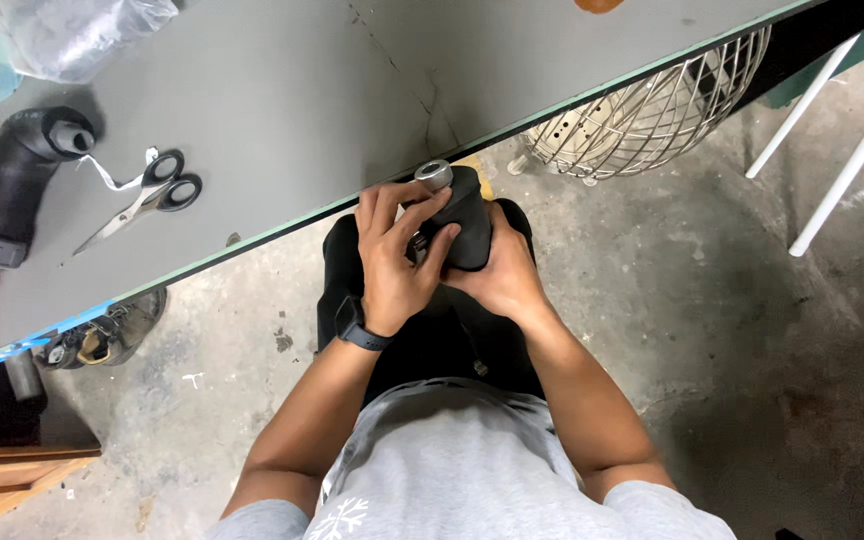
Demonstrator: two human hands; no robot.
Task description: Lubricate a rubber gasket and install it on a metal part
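Black foam-covered pipe piece (pixel 469 225), short and capped by a silver metal ring (pixel 434 174), is sitting in both hands just off the near edge of the grey table (pixel 282 90), above the person's lap. That edge, trimmed in green, is running on a slant from lower left to upper right, and the ring end of the piece is just overlapping it. Beyond the edge the tabletop is lying broad and bare around the hands, with its other things well apart to the left: a pair of black-handled scissors (pixel 142 198) with a strip of white tape at the handles, a larger black foam-covered elbow pipe (pixel 12 180) at the left border, and a crumpled clear plastic bag (pixel 72 35) at the top left corner. Under the table a round wire fan guard (pixel 652 110) is resting on the concrete floor (pixel 732 320) to the right, with two white legs (pixel 832 130) of some furniture standing further right, and a worn shoe (pixel 102 335) is lying on the floor to the left. The left hand (pixel 392 260), wearing a black wristwatch (pixel 360 330), is curling over the piece from the left, its fingers bent and pressing on the foam just below the ring. The right hand (pixel 504 275) is cupping the piece from the right and beneath, closed around its lower part.
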